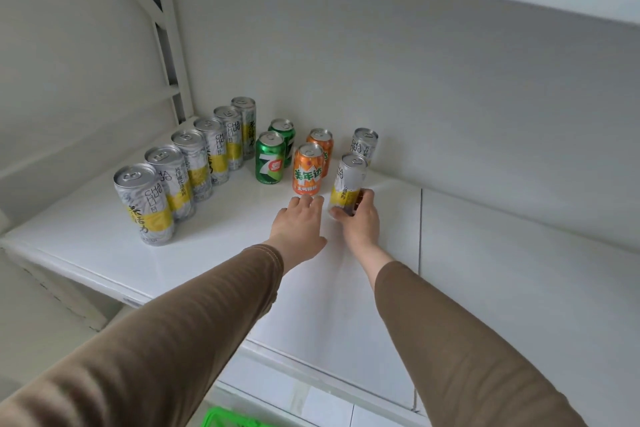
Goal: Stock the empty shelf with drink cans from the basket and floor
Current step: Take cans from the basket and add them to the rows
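On the white shelf [207,253] stands a row of several tall silver-and-yellow cans [180,177] along the left. Two green cans [270,158] and two orange cans [308,170] stand in short rows to their right. My right hand [358,218] grips the base of a tall silver-and-yellow can [348,180], which is slightly tilted in front of another such can [364,144]. My left hand [299,225] lies flat on the shelf with fingers apart, its fingertips at the base of the front orange can.
The shelf's back wall [415,97] rises just behind the cans. A white upright post [169,38] stands at the left rear corner. A green basket [228,419] edge shows below the shelf front. The shelf's right half [519,270] holds nothing.
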{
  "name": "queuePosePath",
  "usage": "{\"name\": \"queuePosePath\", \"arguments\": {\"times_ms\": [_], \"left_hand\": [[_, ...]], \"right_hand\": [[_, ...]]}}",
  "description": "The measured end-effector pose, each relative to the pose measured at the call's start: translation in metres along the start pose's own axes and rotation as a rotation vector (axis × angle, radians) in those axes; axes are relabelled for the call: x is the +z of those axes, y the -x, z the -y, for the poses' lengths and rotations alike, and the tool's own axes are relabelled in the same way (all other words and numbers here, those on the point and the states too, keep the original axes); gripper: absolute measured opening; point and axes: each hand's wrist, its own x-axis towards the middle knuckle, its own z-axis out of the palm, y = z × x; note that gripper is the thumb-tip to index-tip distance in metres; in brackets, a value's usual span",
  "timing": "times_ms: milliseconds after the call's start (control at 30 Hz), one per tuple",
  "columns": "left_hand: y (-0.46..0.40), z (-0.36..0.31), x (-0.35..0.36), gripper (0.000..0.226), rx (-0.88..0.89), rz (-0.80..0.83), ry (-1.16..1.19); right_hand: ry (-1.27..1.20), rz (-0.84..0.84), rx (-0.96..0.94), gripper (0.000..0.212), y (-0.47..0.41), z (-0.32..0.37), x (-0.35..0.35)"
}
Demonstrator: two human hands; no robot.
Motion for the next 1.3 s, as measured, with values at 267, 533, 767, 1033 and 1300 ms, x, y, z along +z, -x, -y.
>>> {"name": "queuePosePath", "arguments": {"times_ms": [267,533,767,1033,1300], "left_hand": [[-0.027,0.003,0.005,0.077,0.019,-0.021,-0.017],[-0.021,0.006,0.013,0.079,0.041,-0.004,-0.014],[-0.002,0.012,0.012,0.08,0.019,0.0,-0.018],[0.067,0.039,0.002,0.08,0.003,-0.046,0.033],[0.225,0.078,0.019,0.077,0.024,-0.26,0.129]], "right_hand": [[0.139,0.032,-0.006,0.046,-0.046,0.001,0.004],[0.191,0.018,-0.011,0.044,-0.05,-0.004,0.004],[0.173,0.009,0.05,0.078,-0.027,-0.003,0.001],[0.283,0.125,-0.173,0.078,0.094,0.011,0.002],[0.397,0.139,-0.555,0.072,0.256,0.008,0.011]]}}
